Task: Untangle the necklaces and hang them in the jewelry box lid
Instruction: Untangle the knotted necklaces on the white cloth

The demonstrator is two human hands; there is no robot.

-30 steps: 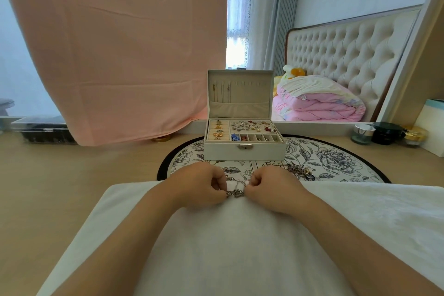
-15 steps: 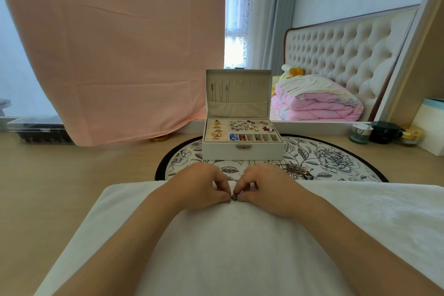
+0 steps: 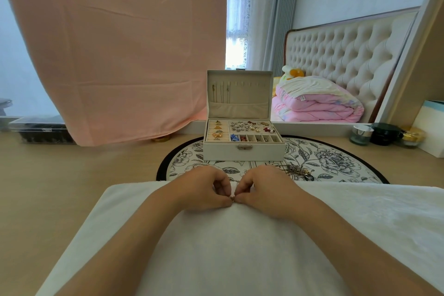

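Note:
My left hand (image 3: 206, 191) and my right hand (image 3: 263, 190) meet fingertip to fingertip over the white cloth, both pinching a small piece of a necklace (image 3: 232, 197); most of its chain is hidden under my fingers. A tangle of dark and gold necklaces (image 3: 298, 170) lies on the floral mat just right of my right hand. The cream jewelry box (image 3: 243, 151) stands open beyond my hands. Its upright lid (image 3: 239, 94) has several thin chains hanging at the left side.
A round floral mat with a black rim (image 3: 336, 163) lies under the box. White cloth (image 3: 240, 247) covers the near table. Small jars (image 3: 361, 134) and a white box stand at the right; a clear plastic case (image 3: 40, 131) sits far left under the pink curtain.
My hands have drawn together from slightly apart; the fingertips now touch around the small necklace piece. The view has shifted a little.

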